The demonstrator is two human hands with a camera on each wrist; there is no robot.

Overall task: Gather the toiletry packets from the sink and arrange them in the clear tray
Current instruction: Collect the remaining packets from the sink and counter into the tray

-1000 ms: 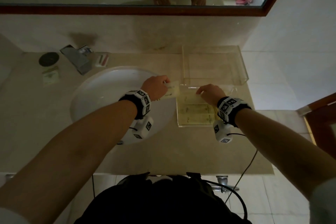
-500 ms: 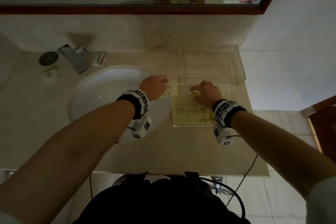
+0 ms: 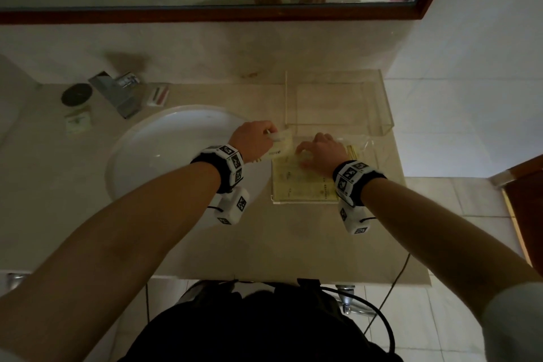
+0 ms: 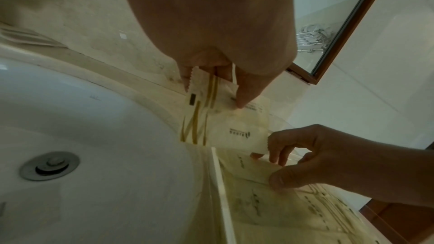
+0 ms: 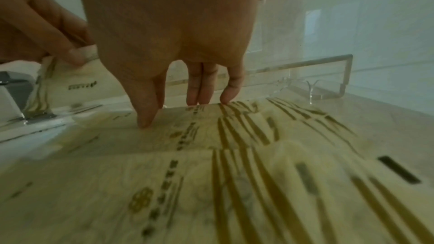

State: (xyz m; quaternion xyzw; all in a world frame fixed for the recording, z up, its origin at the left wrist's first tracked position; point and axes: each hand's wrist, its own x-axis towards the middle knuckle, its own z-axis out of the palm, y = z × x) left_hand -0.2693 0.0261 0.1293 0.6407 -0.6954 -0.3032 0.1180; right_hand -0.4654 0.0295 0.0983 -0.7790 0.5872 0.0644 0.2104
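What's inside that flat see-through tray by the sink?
The flat clear tray holds cream toiletry packets with gold stripes, lying flat side by side. The right hand touches their far end and hides some of them, so the exact count cannot be told.

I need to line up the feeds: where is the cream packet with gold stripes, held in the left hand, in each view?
Head: cream packet with gold stripes, centre, pinched by the left hand.
Left wrist: centre, hanging from the fingers.
Right wrist: far left edge.
Shared landmark: the white sink basin beside it.
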